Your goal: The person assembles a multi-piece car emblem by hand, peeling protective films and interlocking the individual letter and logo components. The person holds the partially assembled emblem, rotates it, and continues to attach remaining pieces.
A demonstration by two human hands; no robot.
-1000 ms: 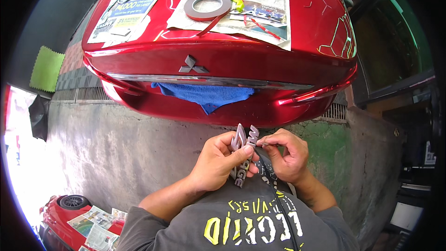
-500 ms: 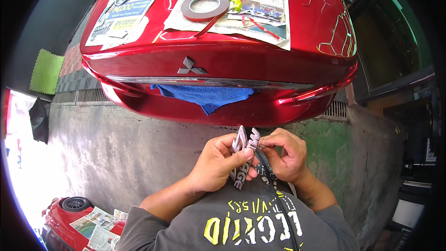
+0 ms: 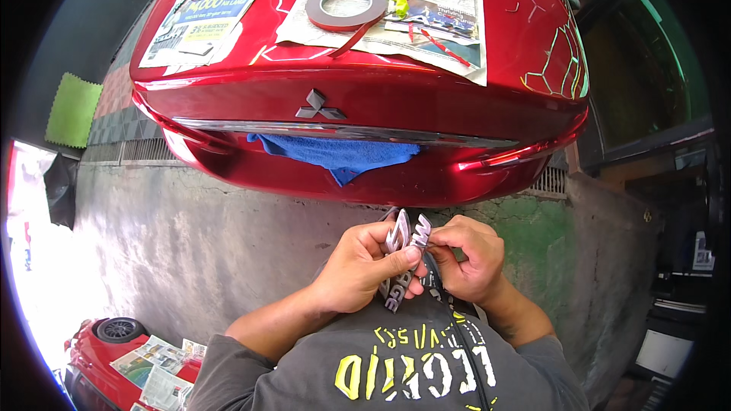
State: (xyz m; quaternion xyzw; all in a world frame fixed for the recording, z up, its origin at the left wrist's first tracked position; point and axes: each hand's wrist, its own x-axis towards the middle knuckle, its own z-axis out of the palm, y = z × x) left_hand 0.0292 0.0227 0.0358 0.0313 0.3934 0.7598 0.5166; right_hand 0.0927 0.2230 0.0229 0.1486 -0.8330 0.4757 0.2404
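Concrete floor (image 3: 228, 236), red car (image 3: 472, 106), tape roll (image 3: 378, 7) on newspaper (image 3: 304, 29) near the trunk's rear edge! Behind the bumper (image 3: 381, 190), the left hand (image 3: 362, 266) grips silver letters (image 3: 419, 231); the right hand (image 3: 474, 259) is pinched closed beside them, anything inside hidden.

White light blows out the opening (image 3: 34, 274) at left; the right side sinks into shadow. Hexagonal reflections (image 3: 560, 57) glare off the glossy red car (image 3: 426, 99). Fisheye distortion bends edges near the black rim; the centre is fairly sharp.
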